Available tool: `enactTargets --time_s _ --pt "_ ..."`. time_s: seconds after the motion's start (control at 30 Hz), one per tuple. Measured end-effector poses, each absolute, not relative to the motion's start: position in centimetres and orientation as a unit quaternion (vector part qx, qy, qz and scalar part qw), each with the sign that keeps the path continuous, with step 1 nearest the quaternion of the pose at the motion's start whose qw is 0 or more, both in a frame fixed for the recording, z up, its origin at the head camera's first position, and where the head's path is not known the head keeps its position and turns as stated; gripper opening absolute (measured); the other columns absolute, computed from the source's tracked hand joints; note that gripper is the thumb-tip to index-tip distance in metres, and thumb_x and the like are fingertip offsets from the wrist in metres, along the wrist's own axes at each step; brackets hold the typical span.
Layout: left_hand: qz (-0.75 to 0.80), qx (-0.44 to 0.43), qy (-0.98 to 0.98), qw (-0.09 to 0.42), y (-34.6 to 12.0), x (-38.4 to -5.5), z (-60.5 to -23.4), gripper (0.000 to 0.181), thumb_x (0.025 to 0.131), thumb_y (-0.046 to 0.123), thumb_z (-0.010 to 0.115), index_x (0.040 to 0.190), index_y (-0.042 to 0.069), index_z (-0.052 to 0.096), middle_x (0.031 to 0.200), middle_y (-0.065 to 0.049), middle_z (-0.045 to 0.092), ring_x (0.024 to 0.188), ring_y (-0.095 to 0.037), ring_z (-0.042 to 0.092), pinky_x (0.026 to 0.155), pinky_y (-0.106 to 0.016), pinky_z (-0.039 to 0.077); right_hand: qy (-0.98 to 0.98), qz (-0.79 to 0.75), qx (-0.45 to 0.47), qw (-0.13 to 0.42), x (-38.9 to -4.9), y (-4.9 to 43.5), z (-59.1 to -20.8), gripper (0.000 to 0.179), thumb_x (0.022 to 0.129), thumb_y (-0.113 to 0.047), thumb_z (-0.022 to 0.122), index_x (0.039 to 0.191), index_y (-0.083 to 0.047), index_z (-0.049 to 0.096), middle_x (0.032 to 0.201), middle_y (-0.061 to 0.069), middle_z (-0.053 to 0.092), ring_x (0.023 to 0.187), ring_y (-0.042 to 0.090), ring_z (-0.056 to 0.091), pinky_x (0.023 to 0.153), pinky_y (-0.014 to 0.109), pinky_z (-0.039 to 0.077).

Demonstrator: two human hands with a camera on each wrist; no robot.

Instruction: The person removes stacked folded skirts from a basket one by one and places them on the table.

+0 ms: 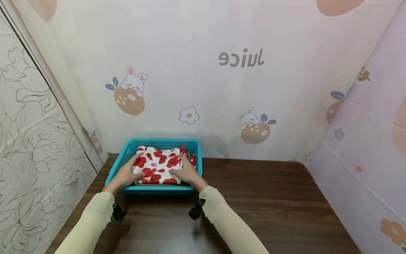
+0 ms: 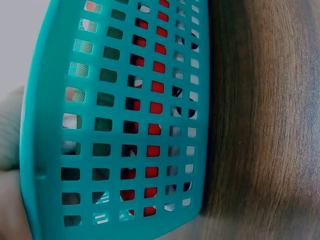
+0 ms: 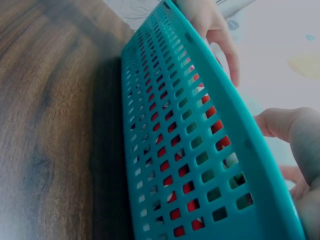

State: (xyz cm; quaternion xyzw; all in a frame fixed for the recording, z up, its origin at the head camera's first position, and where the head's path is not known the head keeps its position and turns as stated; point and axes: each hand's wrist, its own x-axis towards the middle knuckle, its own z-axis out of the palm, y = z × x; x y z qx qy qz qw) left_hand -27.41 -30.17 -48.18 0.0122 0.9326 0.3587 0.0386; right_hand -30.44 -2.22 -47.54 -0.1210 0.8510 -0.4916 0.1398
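A folded white cloth with red flowers [image 1: 160, 165] lies on top of other folded cloths inside a turquoise plastic basket [image 1: 158, 190]. My left hand [image 1: 125, 174] holds its left edge, with the thumb over the top. At the opposite edge my right hand [image 1: 188, 173] grips it likewise, thumb on the upper face. In the right wrist view the right thumb [image 3: 280, 123] shows above the basket rim [image 3: 250, 135]. Only a blurred part of the left hand [image 2: 10, 175] appears in the left wrist view. The undersides of the fingers are hidden.
Red and green folded cloths [image 1: 192, 158] show at the basket's right end; red fabric also shows through its holes. The basket stands at the back left of a dark wooden table [image 1: 253, 201]. Patterned curtains [image 1: 203, 70] rise behind and at both sides.
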Motion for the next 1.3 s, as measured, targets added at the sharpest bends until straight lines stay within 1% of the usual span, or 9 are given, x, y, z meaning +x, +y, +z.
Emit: enactTargets --time_s 0.17,0.23,0.47,0.63,0.77,0.9,1.0,1.2,1.3 --pt "0.369 0.05 0.927 0.042 -30.3 -27.4 -48.7 0.067 0.095 0.032 0.075 0.154 0.015 0.048 0.159 -0.029 0.039 0.143 -0.053 0.035 0.106 -0.076 0.038 0.846 -0.491 -0.142 0.149 -30.8 -2.1 -48.2 0.071 0.092 -0.033 0.077 0.154 -0.02 0.046 0.154 0.01 0.049 0.137 0.032 0.047 0.107 0.058 0.049" --pt "0.373 0.052 0.925 0.046 -30.2 -27.4 -48.7 0.06 0.095 0.03 0.074 0.15 0.015 0.054 0.157 -0.028 0.042 0.142 -0.051 0.037 0.107 -0.076 0.037 0.842 -0.495 -0.153 0.152 -31.0 -2.1 -48.5 0.061 0.092 -0.032 0.077 0.147 -0.016 0.055 0.148 0.01 0.054 0.132 0.03 0.05 0.104 0.054 0.052" --pt "0.364 0.028 0.927 0.085 -29.6 -27.9 -48.5 0.06 0.091 0.025 0.079 0.146 0.013 0.055 0.155 -0.028 0.043 0.139 -0.051 0.037 0.108 -0.076 0.035 0.837 -0.49 -0.174 0.17 -31.2 -2.1 -48.8 0.044 0.09 -0.024 0.078 0.13 -0.012 0.067 0.135 0.009 0.061 0.117 0.025 0.055 0.091 0.045 0.058" --pt "0.35 0.01 0.934 0.069 -29.4 -27.6 -48.4 0.053 0.093 0.021 0.077 0.141 0.008 0.059 0.151 -0.028 0.048 0.136 -0.05 0.042 0.108 -0.075 0.037 0.853 -0.468 -0.177 0.151 -30.9 -2.2 -48.7 0.037 0.093 -0.022 0.075 0.128 -0.01 0.068 0.133 0.01 0.062 0.112 0.024 0.056 0.09 0.044 0.058" --pt "0.348 -0.016 0.936 0.049 -29.3 -27.3 -48.4 0.05 0.095 0.015 0.072 0.141 0.003 0.057 0.15 -0.031 0.047 0.133 -0.05 0.042 0.109 -0.073 0.037 0.89 -0.417 -0.161 0.094 -30.9 -2.7 -48.6 0.041 0.094 -0.026 0.075 0.131 -0.009 0.066 0.134 0.011 0.062 0.118 0.027 0.056 0.095 0.047 0.056" --pt "0.352 -0.041 0.934 0.045 -29.4 -27.1 -48.3 0.054 0.094 0.013 0.071 0.144 0.002 0.054 0.151 -0.033 0.043 0.133 -0.051 0.04 0.108 -0.073 0.038 0.915 -0.379 -0.129 0.053 -30.9 -3.3 -48.4 0.057 0.093 -0.029 0.077 0.143 -0.01 0.057 0.149 0.02 0.047 0.134 0.037 0.044 0.104 0.056 0.049" --pt "0.349 -0.041 0.935 0.05 -29.5 -27.2 -48.3 0.055 0.094 0.015 0.072 0.144 0.003 0.054 0.152 -0.033 0.042 0.133 -0.051 0.04 0.107 -0.074 0.037 0.916 -0.381 -0.11 0.055 -30.8 -3.5 -48.3 0.069 0.091 -0.03 0.078 0.151 -0.014 0.048 0.154 0.023 0.036 0.14 0.04 0.038 0.106 0.061 0.048" --pt "0.346 -0.018 0.937 0.05 -29.7 -27.4 -48.2 0.053 0.094 0.019 0.074 0.142 0.003 0.057 0.151 -0.033 0.045 0.132 -0.052 0.042 0.108 -0.076 0.035 0.884 -0.446 -0.117 0.077 -31.1 -3.0 -48.3 0.066 0.092 -0.028 0.078 0.148 -0.011 0.048 0.146 0.016 0.053 0.131 0.032 0.05 0.101 0.055 0.054" --pt "0.365 -0.015 0.929 0.054 -29.9 -27.5 -48.1 0.054 0.096 0.024 0.073 0.143 0.004 0.056 0.152 -0.032 0.043 0.135 -0.052 0.04 0.109 -0.075 0.035 0.86 -0.489 -0.109 0.096 -31.3 -2.8 -48.3 0.063 0.094 -0.032 0.076 0.147 -0.012 0.049 0.147 0.014 0.053 0.128 0.031 0.053 0.103 0.054 0.053"
